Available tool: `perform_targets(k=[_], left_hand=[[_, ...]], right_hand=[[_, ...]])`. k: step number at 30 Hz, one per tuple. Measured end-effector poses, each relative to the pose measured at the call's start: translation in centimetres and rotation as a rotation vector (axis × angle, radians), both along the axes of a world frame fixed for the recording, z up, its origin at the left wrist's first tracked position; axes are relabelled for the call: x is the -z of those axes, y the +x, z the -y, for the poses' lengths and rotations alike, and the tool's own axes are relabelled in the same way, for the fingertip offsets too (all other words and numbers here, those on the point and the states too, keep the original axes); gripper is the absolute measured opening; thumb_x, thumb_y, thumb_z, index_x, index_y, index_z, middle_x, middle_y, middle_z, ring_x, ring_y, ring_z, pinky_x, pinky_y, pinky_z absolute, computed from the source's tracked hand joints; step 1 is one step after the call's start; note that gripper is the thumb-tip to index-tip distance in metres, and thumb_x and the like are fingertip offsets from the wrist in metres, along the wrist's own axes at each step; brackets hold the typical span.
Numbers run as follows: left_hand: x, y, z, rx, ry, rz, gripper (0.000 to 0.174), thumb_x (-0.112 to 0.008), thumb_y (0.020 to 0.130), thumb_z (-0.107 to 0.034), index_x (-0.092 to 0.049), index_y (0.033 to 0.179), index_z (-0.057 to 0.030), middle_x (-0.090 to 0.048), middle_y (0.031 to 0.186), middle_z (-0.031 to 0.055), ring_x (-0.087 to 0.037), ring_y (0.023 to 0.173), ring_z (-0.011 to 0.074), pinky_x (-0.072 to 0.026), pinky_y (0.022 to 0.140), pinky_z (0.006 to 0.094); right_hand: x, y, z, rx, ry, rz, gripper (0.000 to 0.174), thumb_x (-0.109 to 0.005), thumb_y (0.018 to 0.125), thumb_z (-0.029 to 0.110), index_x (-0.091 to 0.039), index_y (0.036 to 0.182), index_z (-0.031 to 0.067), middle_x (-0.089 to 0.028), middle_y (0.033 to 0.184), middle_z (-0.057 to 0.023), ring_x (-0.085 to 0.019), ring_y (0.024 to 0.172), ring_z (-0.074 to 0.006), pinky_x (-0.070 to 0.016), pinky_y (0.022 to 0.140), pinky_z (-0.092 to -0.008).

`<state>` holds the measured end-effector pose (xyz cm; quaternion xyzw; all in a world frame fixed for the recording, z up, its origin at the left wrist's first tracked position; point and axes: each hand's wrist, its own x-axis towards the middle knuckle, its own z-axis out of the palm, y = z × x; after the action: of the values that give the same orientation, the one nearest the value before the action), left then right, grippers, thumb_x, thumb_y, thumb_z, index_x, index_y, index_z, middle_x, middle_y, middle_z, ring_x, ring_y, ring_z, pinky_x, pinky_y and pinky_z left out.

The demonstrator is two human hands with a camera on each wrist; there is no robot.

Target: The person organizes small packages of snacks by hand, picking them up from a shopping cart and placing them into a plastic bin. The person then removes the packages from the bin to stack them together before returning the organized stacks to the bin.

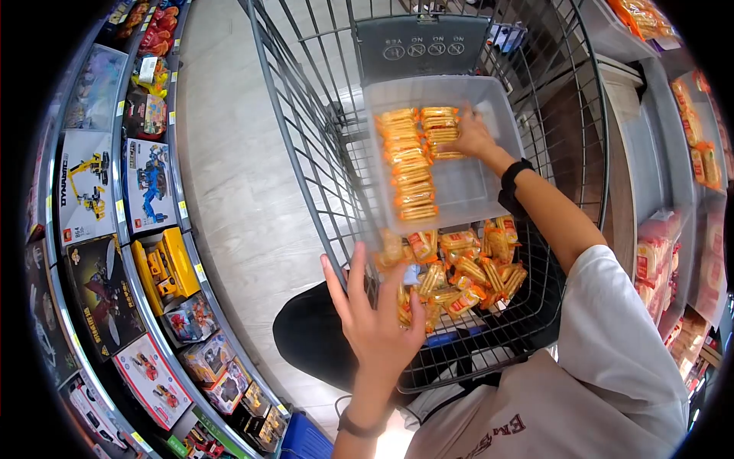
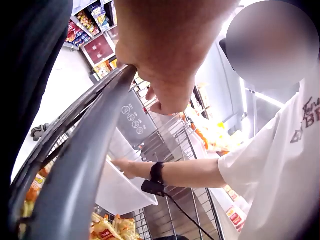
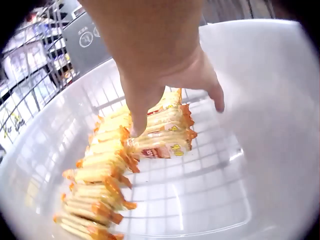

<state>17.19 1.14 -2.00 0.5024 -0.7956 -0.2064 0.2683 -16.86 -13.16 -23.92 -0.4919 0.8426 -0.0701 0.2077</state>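
Note:
A translucent plastic bin [image 1: 489, 195] stands in the shopping cart, holding one long row of upright orange-and-yellow snack packets [image 1: 409, 164] and a shorter row of snack packets [image 1: 440, 126] beside it. My right hand [image 1: 475, 136] reaches into the bin at the shorter row. In the right wrist view, its thumb [image 3: 139, 117] lies against these packets, while another finger stands apart to the right. Loose snack packets [image 1: 466, 271] lie heaped in the cart in front of the bin. Above the cart's left rim, close to that heap, my left hand [image 1: 378, 321] has its fingers spread and holds nothing.
Wire walls of the cart [image 1: 294, 115] surround the bin, with a grey panel [image 1: 424, 47] at the far end. Shelves of boxed toys [image 1: 149, 183] line the aisle's left. On the right, shelf bins [image 1: 661, 252] hold more packaged food.

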Motion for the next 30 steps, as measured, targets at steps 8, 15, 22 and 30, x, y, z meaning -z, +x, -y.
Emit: perform_targets(k=[8,15,22,30], left_hand=[[0.1,0.1,-0.1,-0.007,0.015,-0.041,0.035,-0.071,0.073,-0.005,-0.066,0.108,-0.0063,-0.044,0.146,0.0243,-0.025,0.14,0.0583,-0.0249,0.113,0.0629],[0.1,-0.1,0.0,0.004,-0.004,-0.021,0.034,-0.07,0.071,-0.004,-0.067,0.105,-0.0048,-0.046,0.144,0.0244,-0.027,0.14,0.0567,-0.0231,0.114,0.0628],[-0.1,0.0,0.1,0.009,-0.034,0.014,0.032,-0.067,0.073,-0.004,-0.067,0.105,-0.0057,-0.048,0.14,0.024,-0.031,0.136,0.0589,-0.0291,0.112,0.063],[0.5,0.2,0.0,-0.009,-0.029,-0.041,0.031,-0.068,0.072,-0.004,-0.067,0.103,-0.0046,-0.047,0.143,0.0219,-0.026,0.141,0.055,-0.0234,0.114,0.0601]], right_hand=[[3.8,0.8,3.3,0.511,-0.185,0.859,0.069,-0.068,0.089,0.024,-0.035,0.145,0.0012,-0.063,0.117,-0.0187,-0.067,0.101,-0.0268,-0.0584,0.08,-0.0426],[2.1,-0.1,3.1,0.674,-0.059,1.077,0.053,-0.059,0.094,0.027,-0.044,0.14,0.0048,-0.063,0.118,-0.0142,-0.065,0.104,-0.0292,-0.0588,0.08,-0.0477],[2.5,-1.0,0.8,0.279,0.383,0.49,0.04,-0.076,0.08,0.018,-0.061,0.112,0.0006,-0.068,0.095,-0.0133,-0.069,0.081,-0.0264,-0.0598,0.065,-0.0451],[3.5,-2.4,1.3,0.016,0.365,0.267,0.028,-0.076,0.079,0.019,-0.064,0.09,-0.0039,-0.068,0.079,-0.0132,-0.067,0.061,-0.0213,-0.0569,0.053,-0.0338]])
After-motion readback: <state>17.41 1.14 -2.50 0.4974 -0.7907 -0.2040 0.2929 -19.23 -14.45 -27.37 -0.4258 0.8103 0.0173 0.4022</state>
